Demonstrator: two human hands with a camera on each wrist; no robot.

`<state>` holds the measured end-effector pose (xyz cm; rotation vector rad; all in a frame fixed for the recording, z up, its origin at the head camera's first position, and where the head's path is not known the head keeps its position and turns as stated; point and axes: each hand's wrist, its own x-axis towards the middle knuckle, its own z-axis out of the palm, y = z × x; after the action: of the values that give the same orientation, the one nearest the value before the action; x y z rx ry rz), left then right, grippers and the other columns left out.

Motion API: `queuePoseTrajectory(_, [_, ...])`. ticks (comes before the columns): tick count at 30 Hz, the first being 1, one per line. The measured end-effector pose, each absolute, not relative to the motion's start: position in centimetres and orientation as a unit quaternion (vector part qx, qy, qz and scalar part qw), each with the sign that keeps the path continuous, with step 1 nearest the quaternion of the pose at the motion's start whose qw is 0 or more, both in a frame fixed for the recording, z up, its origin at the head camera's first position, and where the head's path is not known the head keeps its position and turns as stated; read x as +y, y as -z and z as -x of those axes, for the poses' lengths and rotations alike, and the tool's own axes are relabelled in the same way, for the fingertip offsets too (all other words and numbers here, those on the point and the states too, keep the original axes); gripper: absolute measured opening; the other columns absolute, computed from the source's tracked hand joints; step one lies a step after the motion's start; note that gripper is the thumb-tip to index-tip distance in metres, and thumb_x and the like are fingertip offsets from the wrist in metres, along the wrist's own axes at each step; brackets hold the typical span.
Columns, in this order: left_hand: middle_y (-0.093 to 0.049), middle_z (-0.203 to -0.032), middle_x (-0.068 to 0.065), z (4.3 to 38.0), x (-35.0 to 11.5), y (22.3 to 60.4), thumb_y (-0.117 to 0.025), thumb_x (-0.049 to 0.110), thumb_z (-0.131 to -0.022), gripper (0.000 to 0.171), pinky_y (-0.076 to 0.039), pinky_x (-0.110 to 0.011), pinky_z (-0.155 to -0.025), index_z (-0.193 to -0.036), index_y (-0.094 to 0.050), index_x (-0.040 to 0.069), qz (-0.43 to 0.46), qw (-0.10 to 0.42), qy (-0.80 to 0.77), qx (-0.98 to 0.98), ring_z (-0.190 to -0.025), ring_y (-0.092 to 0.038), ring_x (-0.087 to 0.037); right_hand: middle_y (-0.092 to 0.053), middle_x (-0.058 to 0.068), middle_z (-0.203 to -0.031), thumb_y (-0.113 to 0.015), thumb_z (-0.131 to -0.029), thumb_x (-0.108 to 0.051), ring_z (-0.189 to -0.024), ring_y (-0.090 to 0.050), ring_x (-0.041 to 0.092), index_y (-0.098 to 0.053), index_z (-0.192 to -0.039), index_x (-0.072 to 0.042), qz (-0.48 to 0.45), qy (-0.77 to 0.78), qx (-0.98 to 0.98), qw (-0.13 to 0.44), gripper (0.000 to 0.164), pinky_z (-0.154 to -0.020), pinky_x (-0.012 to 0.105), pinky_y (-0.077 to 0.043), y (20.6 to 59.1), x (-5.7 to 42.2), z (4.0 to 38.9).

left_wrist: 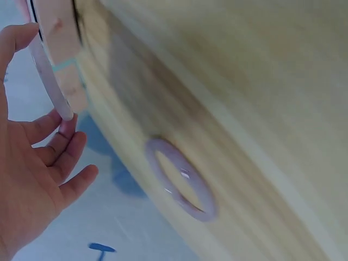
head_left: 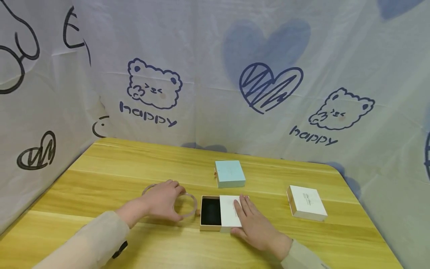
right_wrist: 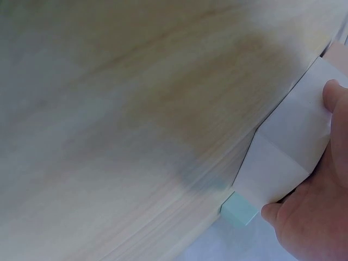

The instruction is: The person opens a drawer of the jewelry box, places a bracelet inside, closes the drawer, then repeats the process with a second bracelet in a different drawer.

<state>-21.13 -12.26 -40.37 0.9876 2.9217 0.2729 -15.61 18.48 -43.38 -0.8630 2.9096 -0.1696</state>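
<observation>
My left hand (head_left: 164, 200) pinches a pale, translucent bangle (head_left: 195, 206) between thumb and fingertips. The bangle stands tilted in that grip, close to the left side of a white drawer box (head_left: 228, 220). The box's inner drawer (head_left: 210, 211), lined in black, is slid partway out to the left. A second bangle, pale lilac (left_wrist: 202, 193), lies flat on the table beyond the left hand, partly hidden by it in the head view. My right hand (head_left: 253, 226) holds the box's white sleeve, thumb at the near edge and fingers across its top.
A closed light-blue box (head_left: 230, 173) sits farther back on the wooden table (head_left: 111, 164). Another white box (head_left: 307, 203), closed, lies to the right. A printed cloth (head_left: 208, 74) hangs behind the table's back edge and on the left.
</observation>
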Motion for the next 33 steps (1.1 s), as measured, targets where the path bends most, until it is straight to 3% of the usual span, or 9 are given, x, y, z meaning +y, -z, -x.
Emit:
queuePoseTrajectory(9, [-0.059,-0.102,-0.007,20.9,-9.1,39.2,-0.066,0.048,-0.072,0.061,-0.047,-0.040,-0.085,-0.113,-0.061,0.005,-0.351,0.008,-0.086,0.932,-0.095,-0.053,-0.023,-0.015,0.031,-0.151,-0.043,-0.095,-0.046,-0.141,-0.016,0.043,-0.021,-0.145,0.008,0.287,0.053,0.956,0.040,0.076,-0.115,0.048,-0.019,43.4,18.4,15.6])
queuePoseTrajectory(18, [-0.059,-0.108,-0.008,20.7,-6.8,38.9,-0.071,0.054,-0.067,0.069,-0.044,-0.041,-0.093,-0.116,-0.060,0.007,-0.339,0.021,-0.039,0.940,-0.103,-0.052,-0.024,-0.016,0.031,-0.150,-0.043,-0.096,-0.046,-0.141,-0.016,0.043,-0.021,-0.145,0.008,0.288,0.050,0.956,0.035,0.076,-0.115,0.048,-0.018,43.5,18.5,15.5])
queuePoseTrajectory(33, [-0.058,-0.104,-0.004,20.9,-5.6,40.0,-0.071,0.055,-0.068,0.064,-0.044,-0.039,-0.089,-0.112,-0.059,0.011,-0.339,0.019,-0.028,0.940,-0.097,-0.051,-0.020,-0.015,0.031,-0.151,-0.043,-0.096,-0.046,-0.141,-0.016,0.043,-0.021,-0.145,0.007,0.288,0.058,0.955,0.038,0.076,-0.115,0.048,-0.020,43.7,18.6,15.7])
